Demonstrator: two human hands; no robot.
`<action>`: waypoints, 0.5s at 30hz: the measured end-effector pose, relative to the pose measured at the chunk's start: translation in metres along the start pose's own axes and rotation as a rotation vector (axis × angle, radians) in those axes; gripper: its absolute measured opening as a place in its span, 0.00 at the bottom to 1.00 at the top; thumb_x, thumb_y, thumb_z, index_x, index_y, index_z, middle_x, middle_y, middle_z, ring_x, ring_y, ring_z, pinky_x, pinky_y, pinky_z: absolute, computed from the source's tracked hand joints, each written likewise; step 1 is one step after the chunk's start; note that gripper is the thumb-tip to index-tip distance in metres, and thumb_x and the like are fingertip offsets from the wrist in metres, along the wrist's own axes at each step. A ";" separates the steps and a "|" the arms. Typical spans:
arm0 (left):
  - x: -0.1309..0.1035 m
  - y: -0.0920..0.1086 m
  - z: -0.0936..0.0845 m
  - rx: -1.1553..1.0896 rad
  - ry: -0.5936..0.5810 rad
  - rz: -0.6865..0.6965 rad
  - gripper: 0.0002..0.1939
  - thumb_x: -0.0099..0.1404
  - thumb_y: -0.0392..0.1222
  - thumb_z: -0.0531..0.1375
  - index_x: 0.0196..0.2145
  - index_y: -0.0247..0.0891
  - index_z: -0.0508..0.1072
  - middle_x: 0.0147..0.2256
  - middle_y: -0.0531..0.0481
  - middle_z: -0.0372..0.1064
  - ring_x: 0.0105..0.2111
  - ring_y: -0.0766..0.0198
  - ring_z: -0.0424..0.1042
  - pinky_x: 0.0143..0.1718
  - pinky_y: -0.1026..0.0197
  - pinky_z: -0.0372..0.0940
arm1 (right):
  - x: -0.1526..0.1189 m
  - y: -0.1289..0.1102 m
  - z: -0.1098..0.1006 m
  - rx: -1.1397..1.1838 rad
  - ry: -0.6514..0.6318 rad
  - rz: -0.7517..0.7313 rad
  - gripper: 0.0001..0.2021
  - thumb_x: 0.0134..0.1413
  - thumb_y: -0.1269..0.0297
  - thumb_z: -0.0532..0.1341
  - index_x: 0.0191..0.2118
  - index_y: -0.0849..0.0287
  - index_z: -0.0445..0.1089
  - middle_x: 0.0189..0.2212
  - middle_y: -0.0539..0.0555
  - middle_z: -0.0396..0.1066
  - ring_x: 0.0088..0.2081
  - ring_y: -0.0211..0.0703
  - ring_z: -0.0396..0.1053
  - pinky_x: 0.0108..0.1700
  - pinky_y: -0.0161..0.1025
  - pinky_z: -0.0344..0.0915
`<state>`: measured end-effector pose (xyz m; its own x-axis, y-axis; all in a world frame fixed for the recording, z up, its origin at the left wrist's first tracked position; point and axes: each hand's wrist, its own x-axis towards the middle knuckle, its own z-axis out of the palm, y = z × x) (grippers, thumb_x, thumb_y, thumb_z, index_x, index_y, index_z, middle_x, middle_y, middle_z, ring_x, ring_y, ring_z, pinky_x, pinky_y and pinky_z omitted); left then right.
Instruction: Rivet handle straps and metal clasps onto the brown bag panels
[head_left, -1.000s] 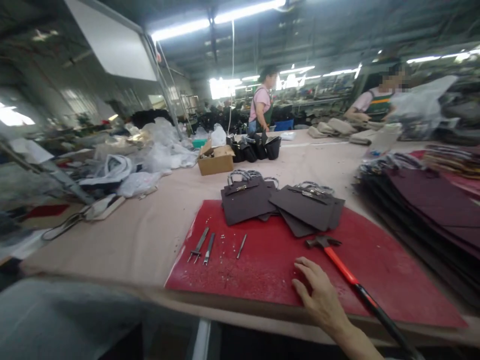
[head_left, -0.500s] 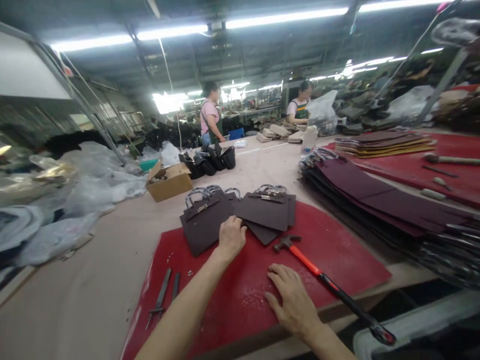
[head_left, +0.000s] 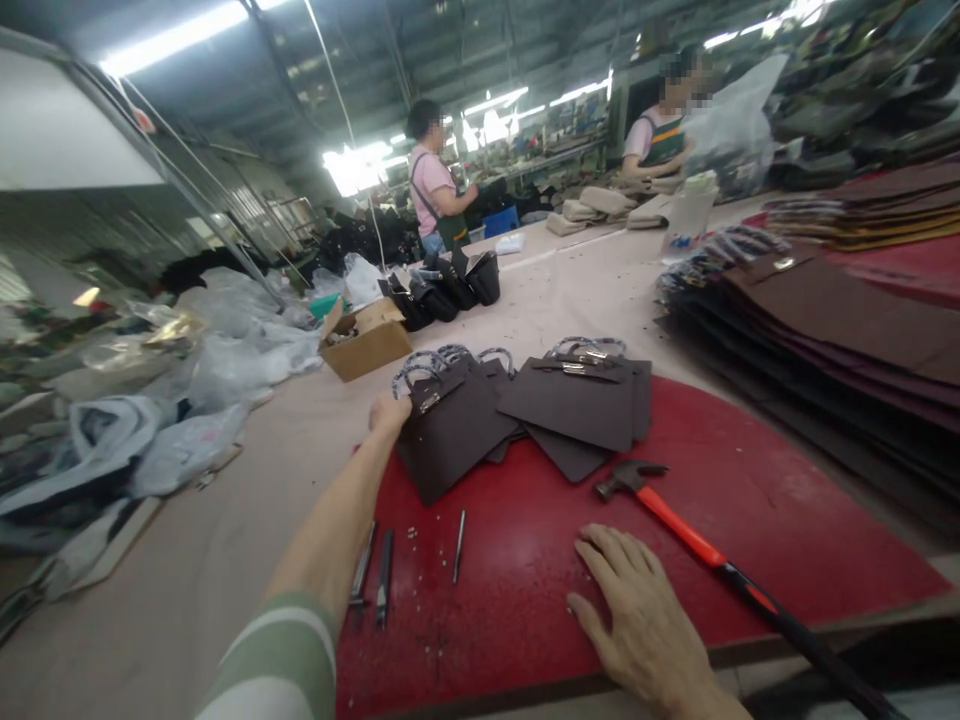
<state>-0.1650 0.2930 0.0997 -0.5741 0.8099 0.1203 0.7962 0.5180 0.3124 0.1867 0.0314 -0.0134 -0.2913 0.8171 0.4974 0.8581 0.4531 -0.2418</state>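
Observation:
My left hand (head_left: 388, 412) is at the left edge of a stack of dark brown bag panels (head_left: 454, 430) with patterned handles and metal clasps. Its bent fingers close on that edge, fingertips partly hidden. A second stack of similar panels (head_left: 574, 400) lies fanned beside it, to the right. My right hand (head_left: 637, 605) lies open, palm down, on the red mat (head_left: 525, 580), holding nothing. Just beyond it, a claw hammer (head_left: 686, 530) with an orange and black handle rests on the mat. Thin metal punches (head_left: 385, 580) and tiny pale bits lie nearer my left forearm.
A large pile of handled panels (head_left: 847, 310) rises on the right. An open cardboard box (head_left: 366, 345) and several black bags (head_left: 442, 290) stand farther back. Plastic wrapping (head_left: 232, 330) covers the left side. Two people in aprons, one standing (head_left: 435, 185), are across the table.
My left hand has moved from the lower right edge of the left stack to its left edge. The right hand stays flat on the mat. The view has shifted and tilted.

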 end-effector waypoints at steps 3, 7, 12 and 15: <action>0.000 0.002 -0.003 -0.001 -0.020 -0.062 0.14 0.63 0.39 0.60 0.41 0.26 0.77 0.43 0.24 0.76 0.45 0.40 0.77 0.40 0.52 0.70 | 0.003 -0.002 -0.003 0.021 -0.036 0.013 0.21 0.57 0.58 0.61 0.55 0.58 0.69 0.57 0.61 0.69 0.57 0.59 0.64 0.61 0.56 0.58; -0.006 0.011 -0.033 -0.012 0.046 -0.020 0.15 0.68 0.39 0.54 0.42 0.25 0.75 0.47 0.24 0.74 0.50 0.43 0.75 0.47 0.52 0.68 | 0.007 -0.007 -0.010 0.057 -0.077 0.032 0.21 0.58 0.59 0.60 0.55 0.60 0.69 0.57 0.63 0.69 0.57 0.60 0.64 0.60 0.58 0.58; -0.028 0.012 -0.097 -0.002 0.129 0.134 0.20 0.72 0.42 0.47 0.37 0.20 0.71 0.41 0.33 0.73 0.50 0.48 0.73 0.52 0.52 0.64 | 0.011 -0.010 -0.019 0.121 -0.126 0.045 0.20 0.58 0.59 0.61 0.55 0.61 0.68 0.57 0.64 0.68 0.57 0.62 0.63 0.60 0.60 0.58; -0.062 0.001 -0.125 -0.004 0.136 0.199 0.19 0.70 0.45 0.49 0.31 0.27 0.70 0.33 0.43 0.71 0.43 0.55 0.74 0.46 0.57 0.65 | 0.013 -0.010 -0.020 0.176 -0.118 0.041 0.19 0.57 0.59 0.62 0.53 0.62 0.69 0.55 0.65 0.68 0.57 0.63 0.63 0.60 0.61 0.59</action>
<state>-0.1526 0.2095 0.2101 -0.4268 0.8510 0.3060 0.8957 0.3509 0.2733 0.1822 0.0305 0.0120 -0.3138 0.8675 0.3859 0.7861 0.4653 -0.4069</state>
